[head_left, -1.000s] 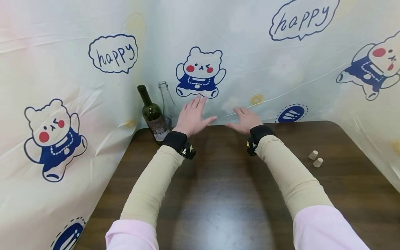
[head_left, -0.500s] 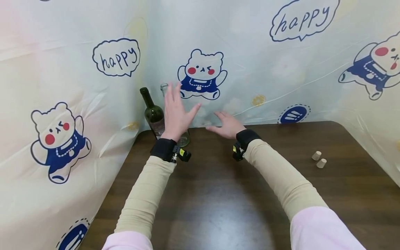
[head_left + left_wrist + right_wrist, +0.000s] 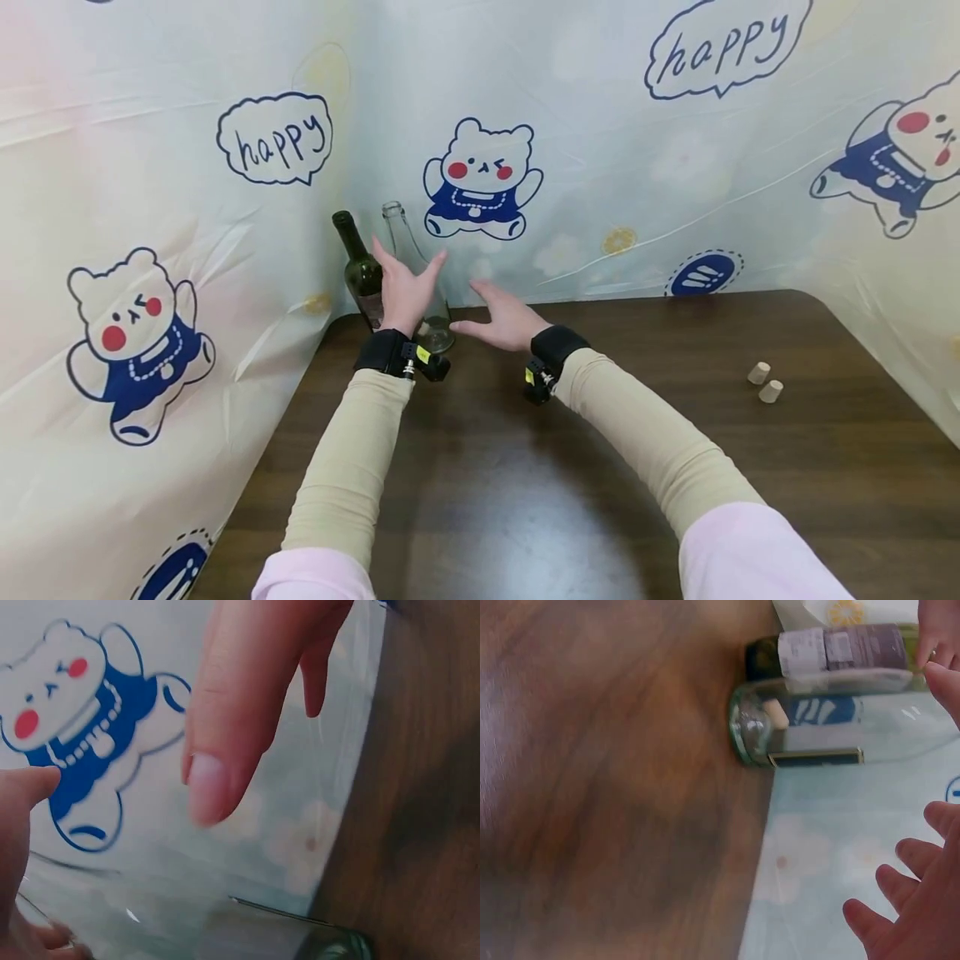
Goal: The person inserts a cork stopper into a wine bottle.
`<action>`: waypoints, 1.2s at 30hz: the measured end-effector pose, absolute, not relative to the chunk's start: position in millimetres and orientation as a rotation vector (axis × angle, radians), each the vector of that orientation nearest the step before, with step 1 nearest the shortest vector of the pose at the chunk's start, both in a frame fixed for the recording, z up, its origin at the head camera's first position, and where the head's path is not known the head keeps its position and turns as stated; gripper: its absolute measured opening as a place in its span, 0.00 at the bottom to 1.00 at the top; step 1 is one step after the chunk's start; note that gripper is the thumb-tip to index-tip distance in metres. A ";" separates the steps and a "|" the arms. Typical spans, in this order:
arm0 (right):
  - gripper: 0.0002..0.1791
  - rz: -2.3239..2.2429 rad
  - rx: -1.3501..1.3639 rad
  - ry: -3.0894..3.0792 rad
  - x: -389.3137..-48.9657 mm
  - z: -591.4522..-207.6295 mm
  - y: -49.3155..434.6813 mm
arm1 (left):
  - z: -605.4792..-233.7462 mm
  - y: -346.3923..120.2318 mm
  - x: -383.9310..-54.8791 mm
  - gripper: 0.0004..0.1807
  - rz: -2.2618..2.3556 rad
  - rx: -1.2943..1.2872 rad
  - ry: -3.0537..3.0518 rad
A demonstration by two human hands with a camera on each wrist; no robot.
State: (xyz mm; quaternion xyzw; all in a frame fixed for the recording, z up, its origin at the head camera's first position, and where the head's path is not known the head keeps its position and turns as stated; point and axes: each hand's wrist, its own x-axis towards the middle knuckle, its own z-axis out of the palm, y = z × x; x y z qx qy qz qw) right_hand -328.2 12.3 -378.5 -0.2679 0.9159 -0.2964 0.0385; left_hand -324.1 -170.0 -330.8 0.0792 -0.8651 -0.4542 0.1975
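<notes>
In the head view a clear glass bottle (image 3: 433, 333) stands upright at the table's back left. Beside it on the left is a dark green wine bottle (image 3: 364, 271) with a label. My left hand (image 3: 405, 293) is in front of both, fingers and thumb spread, covering part of each; whether it touches the clear glass I cannot tell. To the right of the clear bottle, my right hand (image 3: 506, 319) points toward it with thumb and fingers apart, holding nothing. In the right wrist view, a pale cork-like piece (image 3: 775, 714) shows in or through the clear bottle.
Two small corks (image 3: 765, 382) lie on the right of the brown wooden table (image 3: 525, 467). A printed cloth (image 3: 585, 167) with bears hangs close behind the table and along its left side.
Both hands have moved left toward the bottles. The left hand has lowered from its raised pose of half a second ago, and the clear bottle's neck shows again.
</notes>
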 end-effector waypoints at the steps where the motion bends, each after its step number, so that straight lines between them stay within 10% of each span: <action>1: 0.57 -0.911 -0.816 2.796 -326.8 -381.2 9.1 | -334.6 -172.3 -325.1 0.61 -1.245 0.224 -2.445; 11: 0.61 -0.986 -0.759 2.719 -316.9 -390.9 -4.6 | -349.9 -173.6 -321.3 0.34 -0.937 0.184 -2.514; 36: 0.59 -1.938 -0.521 2.573 -297.4 -386.7 53.0 | -293.5 -94.6 -279.0 0.34 -1.042 -0.500 -2.415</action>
